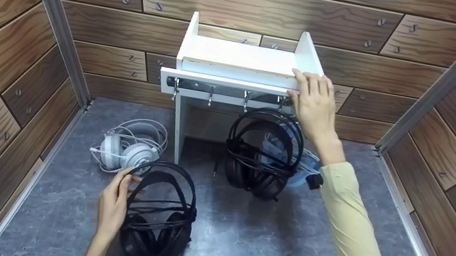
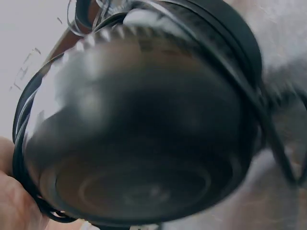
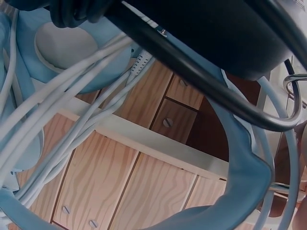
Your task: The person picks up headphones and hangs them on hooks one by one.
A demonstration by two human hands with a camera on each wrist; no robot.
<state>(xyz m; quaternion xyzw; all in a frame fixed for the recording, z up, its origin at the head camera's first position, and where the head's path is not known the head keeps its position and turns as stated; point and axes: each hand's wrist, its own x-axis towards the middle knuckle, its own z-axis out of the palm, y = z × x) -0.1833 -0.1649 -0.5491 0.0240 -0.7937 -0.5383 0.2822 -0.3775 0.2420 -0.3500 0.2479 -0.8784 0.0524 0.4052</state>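
Observation:
My left hand (image 1: 115,204) holds a pair of black headphones (image 1: 166,178) by the left side of the headband, in front of the white shelf. In the left wrist view a black ear cup (image 2: 139,115) fills most of the frame, blurred. My right hand (image 1: 316,105) grips the right front corner of the white shelf (image 1: 240,56), fingers over its top edge and thumb near the hook rail (image 1: 204,78). Below that hand, a second pair of black headphones (image 1: 263,152) hangs at the right end of the rail. Pale blue headphones (image 3: 244,163) show behind it, partly hidden.
White headphones (image 1: 138,150) with looped cable lie left of the shelf on the grey floor surface (image 1: 231,249). Several metal hooks (image 1: 211,95) line the rail. Wood-patterned panels (image 1: 248,6) enclose the back and both sides.

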